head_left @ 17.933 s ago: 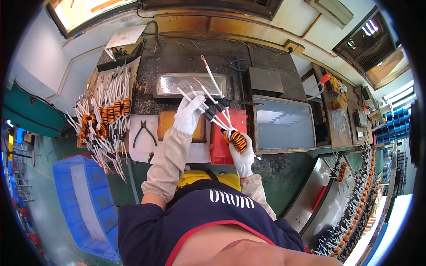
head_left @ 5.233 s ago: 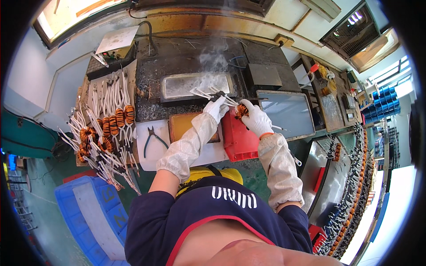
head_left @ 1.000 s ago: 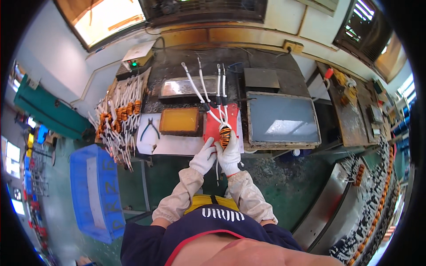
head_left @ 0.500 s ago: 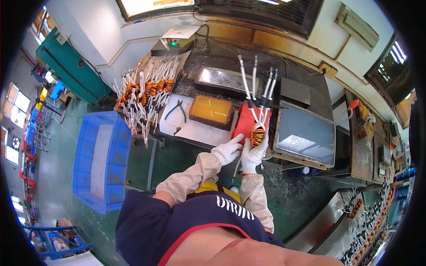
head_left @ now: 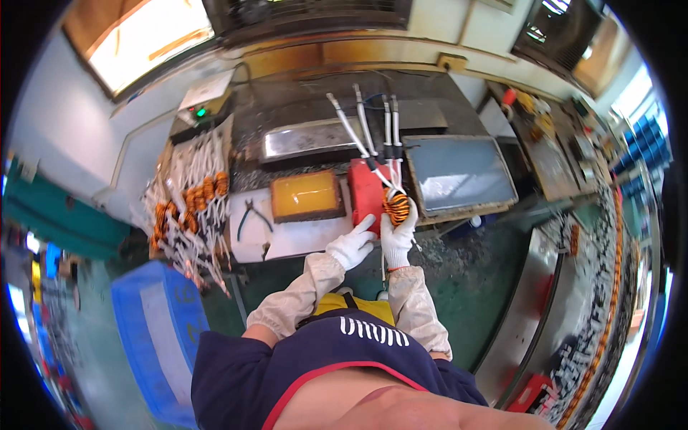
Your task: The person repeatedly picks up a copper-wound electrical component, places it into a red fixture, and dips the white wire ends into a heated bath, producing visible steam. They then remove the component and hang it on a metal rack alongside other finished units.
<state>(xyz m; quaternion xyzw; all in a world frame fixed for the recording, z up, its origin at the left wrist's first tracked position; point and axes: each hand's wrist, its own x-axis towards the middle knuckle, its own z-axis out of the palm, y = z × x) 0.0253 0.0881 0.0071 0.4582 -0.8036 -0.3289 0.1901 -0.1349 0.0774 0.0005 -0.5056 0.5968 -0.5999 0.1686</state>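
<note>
My gloved right hand (head_left: 399,242) is closed around a ring-shaped coil (head_left: 396,208) of orange-and-black winding. Thick white leads (head_left: 390,132) with black sleeves and bare metallic ends run away from the coil toward the back of the bench. Under the coil and leads lies a red block (head_left: 364,192), partly covered. My gloved left hand (head_left: 351,246) is at that block's near edge, fingers apart and pointing toward it; it holds nothing that I can see. A thin lead hangs below the right hand.
Left of the block sits a tray of amber material (head_left: 308,195), with pliers (head_left: 252,221) beside it. A grey-surfaced tray (head_left: 462,172) stands to the right, a metal tray (head_left: 312,140) behind. Many coils (head_left: 190,204) are heaped at far left, above a blue bin (head_left: 159,337).
The whole view has turned and shifted, so the bench appears further left. My right hand still holds the coil at the red block, and my left hand stays close by.
</note>
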